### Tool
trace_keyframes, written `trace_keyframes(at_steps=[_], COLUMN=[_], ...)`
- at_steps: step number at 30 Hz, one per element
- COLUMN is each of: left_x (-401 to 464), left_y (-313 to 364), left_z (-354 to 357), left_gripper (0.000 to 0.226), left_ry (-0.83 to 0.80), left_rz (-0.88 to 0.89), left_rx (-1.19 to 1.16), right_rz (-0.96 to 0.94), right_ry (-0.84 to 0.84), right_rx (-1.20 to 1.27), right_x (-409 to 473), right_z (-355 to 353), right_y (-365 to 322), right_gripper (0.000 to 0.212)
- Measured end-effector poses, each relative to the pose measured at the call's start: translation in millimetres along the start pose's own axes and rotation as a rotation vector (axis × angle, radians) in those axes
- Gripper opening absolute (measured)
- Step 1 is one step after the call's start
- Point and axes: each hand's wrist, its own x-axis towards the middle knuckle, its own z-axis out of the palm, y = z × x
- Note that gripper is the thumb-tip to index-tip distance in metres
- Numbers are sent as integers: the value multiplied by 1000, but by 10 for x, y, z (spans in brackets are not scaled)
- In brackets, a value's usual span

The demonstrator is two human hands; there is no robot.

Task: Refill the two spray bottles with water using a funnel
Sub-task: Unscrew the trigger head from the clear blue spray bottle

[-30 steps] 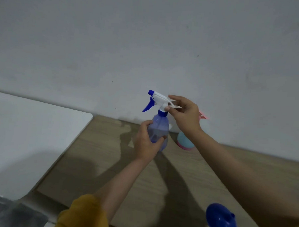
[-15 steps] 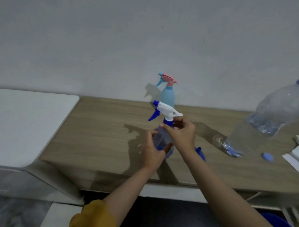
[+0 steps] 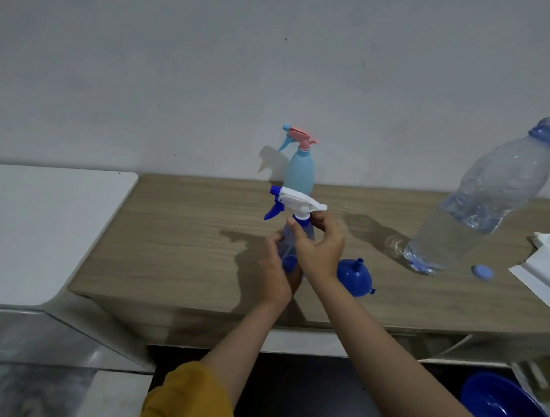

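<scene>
A clear blue spray bottle point(image 3: 287, 246) with a white and blue trigger head point(image 3: 294, 203) stands on the wooden table point(image 3: 178, 235). My left hand point(image 3: 275, 271) grips its body from the left. My right hand point(image 3: 321, 246) has fingers and thumb curled round the blue collar under the trigger head. Behind it, by the wall, stands a light blue spray bottle point(image 3: 299, 170) with a pink head. A blue funnel point(image 3: 354, 276) lies on its side just right of my right wrist. A large clear water bottle point(image 3: 485, 205) stands uncapped at the right, its blue cap point(image 3: 482, 271) beside it.
A white counter point(image 3: 46, 230) adjoins the table on the left. White paper point(image 3: 545, 264) lies at the table's right edge. A blue basin point(image 3: 507, 410) sits below the table at the lower right. The grey wall closes off the back.
The view has dropped and widened, showing the water bottle, cap and paper. My right hand slid from the trigger head down to the collar. My left hand kept its hold on the body.
</scene>
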Motion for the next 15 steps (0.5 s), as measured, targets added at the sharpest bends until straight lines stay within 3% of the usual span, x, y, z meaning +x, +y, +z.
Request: trace_keyframes(at_steps=[3,6,8,11,15], left_x=[-39,-47,-52,-59,-55], left_y=[-24,-52,-56,-36,-53], left_z=[-28,-48,-57,-46,-44], left_gripper=[35,59,64,64,66], left_ry=[-5,-99,-103,-93,-104], left_rz=[7,-13,-26,-17,-33], left_rx=[22,-17,-1,7,7], right_rz=[-49,-95,-20,128,98], right_ry=[-83,-221,-291,-267,-251], right_rx=[-70,-129,-85,-29,-20], right_x=[5,90,174,212,178], right_z=[-9,-112,-213,-247,-204], right_y=[51,84,81,39,10], right_gripper=[23,20,28,43,29])
